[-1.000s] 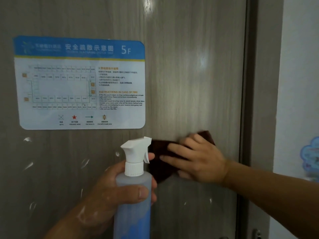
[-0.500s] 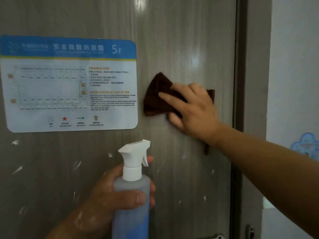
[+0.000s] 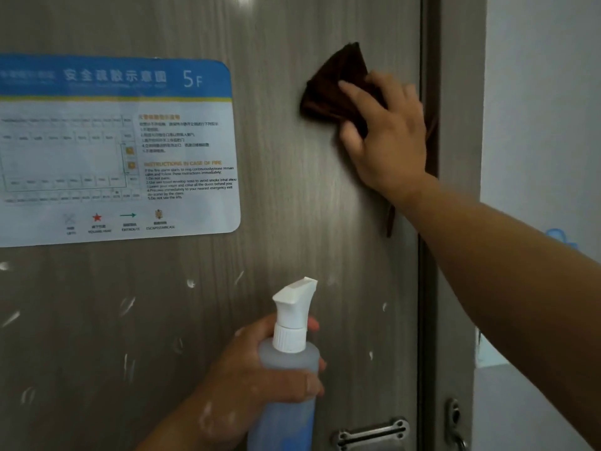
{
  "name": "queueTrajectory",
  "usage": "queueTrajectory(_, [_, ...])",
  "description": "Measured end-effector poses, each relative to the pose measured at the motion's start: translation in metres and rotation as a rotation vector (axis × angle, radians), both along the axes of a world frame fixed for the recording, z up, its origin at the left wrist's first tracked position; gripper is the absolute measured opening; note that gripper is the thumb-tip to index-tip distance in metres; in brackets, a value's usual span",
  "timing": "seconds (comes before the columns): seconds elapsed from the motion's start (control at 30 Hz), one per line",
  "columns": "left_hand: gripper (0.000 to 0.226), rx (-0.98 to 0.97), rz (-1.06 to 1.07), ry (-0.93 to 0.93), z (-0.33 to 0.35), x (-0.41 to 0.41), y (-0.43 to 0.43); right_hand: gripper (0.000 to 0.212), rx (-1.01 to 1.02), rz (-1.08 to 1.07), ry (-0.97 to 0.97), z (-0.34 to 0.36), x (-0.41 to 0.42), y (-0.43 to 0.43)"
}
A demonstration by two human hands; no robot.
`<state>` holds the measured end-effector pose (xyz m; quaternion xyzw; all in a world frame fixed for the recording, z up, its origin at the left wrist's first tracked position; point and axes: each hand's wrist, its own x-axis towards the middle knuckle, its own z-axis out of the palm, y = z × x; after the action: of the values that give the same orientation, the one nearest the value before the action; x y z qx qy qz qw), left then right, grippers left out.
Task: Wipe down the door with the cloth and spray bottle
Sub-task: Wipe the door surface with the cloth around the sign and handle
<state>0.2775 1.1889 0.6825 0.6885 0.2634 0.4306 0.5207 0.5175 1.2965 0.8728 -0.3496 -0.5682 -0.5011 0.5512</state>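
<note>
A grey wood-grain door fills the view, with white foam spots across its lower half. My right hand presses a dark brown cloth flat against the door's upper right, close to the door's edge. A strip of the cloth hangs down below my wrist. My left hand grips a translucent spray bottle with a white trigger head, held upright low in the middle. Its nozzle points up and right, toward the door.
A blue and white evacuation plan sticker covers the door's upper left. A metal latch plate sits at the bottom right, with a strike fitting on the frame. A pale wall lies to the right.
My right hand has swept the cloth up the door, from level with the sticker's lower edge to near its top. The left hand stays shut on the bottle.
</note>
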Motion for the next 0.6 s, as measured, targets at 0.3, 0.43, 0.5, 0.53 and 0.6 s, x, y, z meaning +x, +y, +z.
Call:
queueTrajectory(0.3, [0.087,-0.090,-0.124,-0.107,-0.009,-0.015,-0.002,0.046,-0.146,-0.005,-0.395,-0.189,-0.025,-0.009])
queueTrajectory(0.43, [0.086,-0.080,-0.111,-0.074,-0.008,-0.020,-0.001,0.049,-0.056,-0.019,-0.170,-0.112,-0.031,-0.003])
queueTrajectory(0.5, [0.085,-0.063,-0.096,-0.059,-0.006,-0.023,0.000,0.049,-0.024,0.007,0.015,-0.068,-0.036,-0.002])
queueTrajectory(0.53, [0.085,-0.055,-0.088,-0.055,-0.005,-0.025,0.000,0.048,-0.012,0.017,0.082,-0.054,-0.040,-0.002])
queueTrajectory(0.6, [0.085,-0.051,-0.080,-0.060,-0.005,-0.028,0.001,0.047,0.002,0.021,0.148,-0.050,-0.046,0.000])
